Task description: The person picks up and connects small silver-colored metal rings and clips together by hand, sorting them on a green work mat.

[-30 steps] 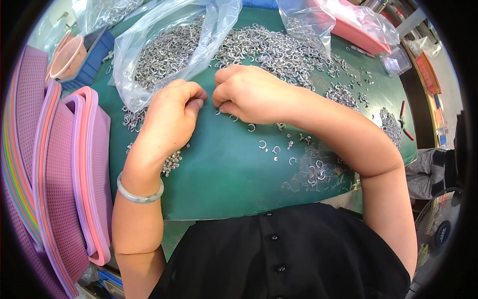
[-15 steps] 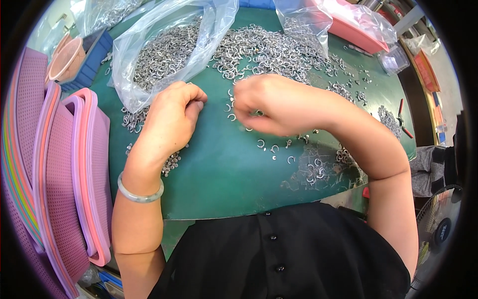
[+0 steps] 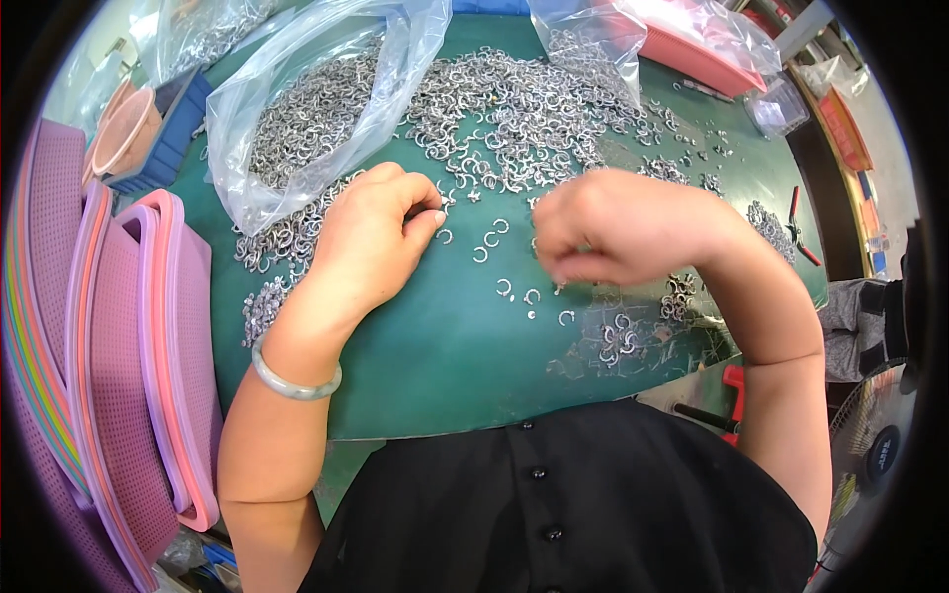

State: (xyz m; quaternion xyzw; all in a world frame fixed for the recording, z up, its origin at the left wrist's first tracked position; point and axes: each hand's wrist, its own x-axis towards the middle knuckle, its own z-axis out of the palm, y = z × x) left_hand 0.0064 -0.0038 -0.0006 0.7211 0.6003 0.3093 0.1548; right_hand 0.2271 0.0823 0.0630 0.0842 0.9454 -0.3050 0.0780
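My left hand (image 3: 379,237) is closed in a pinch over the green table, thumb against fingers, with a C-shaped metal ring just beside the thumb. What the pinch holds, if anything, is hidden. Further right, my right hand (image 3: 608,227) is curled and slightly blurred, its fingertips pointing down at the table; I cannot make out what is in them. Several loose C-shaped rings (image 3: 491,238) lie between the hands. Beyond them spreads a big heap of silvery rings (image 3: 514,109). A clear plastic bag (image 3: 229,168) full of rings lies open behind my left hand.
Small round metal pieces (image 3: 262,311) are piled beside my left wrist. Red-handled pliers (image 3: 797,227) lie at the table's right side. Purple and pink baskets (image 3: 178,366) stand stacked at the left edge. A pink tray (image 3: 697,61) sits far right; a fan (image 3: 875,445) stands lower right.
My right hand has moved right, away from the left hand, uncovering rings on the table. My left hand has shifted slightly right. The view has turned a little.
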